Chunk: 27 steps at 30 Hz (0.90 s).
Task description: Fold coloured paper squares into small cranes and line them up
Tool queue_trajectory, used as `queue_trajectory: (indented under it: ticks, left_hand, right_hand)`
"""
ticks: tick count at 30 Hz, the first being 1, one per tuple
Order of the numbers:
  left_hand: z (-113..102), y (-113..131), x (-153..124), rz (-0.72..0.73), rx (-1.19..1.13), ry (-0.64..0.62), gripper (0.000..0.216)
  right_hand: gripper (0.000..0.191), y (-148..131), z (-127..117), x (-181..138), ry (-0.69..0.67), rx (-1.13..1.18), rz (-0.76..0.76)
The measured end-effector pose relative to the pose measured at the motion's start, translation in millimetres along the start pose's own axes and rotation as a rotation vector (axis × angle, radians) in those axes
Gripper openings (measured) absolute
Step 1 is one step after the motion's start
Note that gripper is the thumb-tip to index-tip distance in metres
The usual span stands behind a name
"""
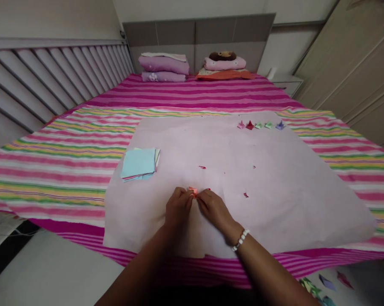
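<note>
A small orange piece of folded paper is pinched between my two hands, low over the white sheet. My left hand grips its left side with closed fingers. On the other side, the fingers of my right hand are closed on its lower right edge; a beaded bracelet circles that wrist. Parts of the paper are hidden behind my fingertips. A small red scrap lies just beyond my right hand. To the left rests a stack of square paper sheets, light blue on top.
Several small folded paper pieces stand in a row at the sheet's far right. Red scraps dot the white sheet, which covers a striped bed. More folded papers lie on the floor at lower right. Folded bedding sits by the headboard.
</note>
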State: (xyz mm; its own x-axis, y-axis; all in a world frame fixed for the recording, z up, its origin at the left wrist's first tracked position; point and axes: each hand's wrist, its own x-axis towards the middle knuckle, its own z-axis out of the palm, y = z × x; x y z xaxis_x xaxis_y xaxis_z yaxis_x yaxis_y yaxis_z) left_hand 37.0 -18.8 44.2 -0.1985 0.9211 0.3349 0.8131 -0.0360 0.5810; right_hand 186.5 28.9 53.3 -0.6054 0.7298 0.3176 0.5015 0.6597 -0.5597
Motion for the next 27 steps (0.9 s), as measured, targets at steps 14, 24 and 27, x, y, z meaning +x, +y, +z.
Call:
queue_trajectory:
  ticks: [14,24,27]
  left_hand:
    - [3,-3,4,0.024,-0.119,0.009,0.017]
    - [-5,-7,2,0.1,-0.208,0.235,0.021]
    - [-2,-20,-16,0.149,-0.138,0.221,0.02]
  right_hand:
    - [0.019,3,5,3,-0.002,0.015,-0.012]
    - [0.017,22,-28,25,0.096,0.048,0.052]
    - [0.016,42,-46,47,0.17,0.0,0.113]
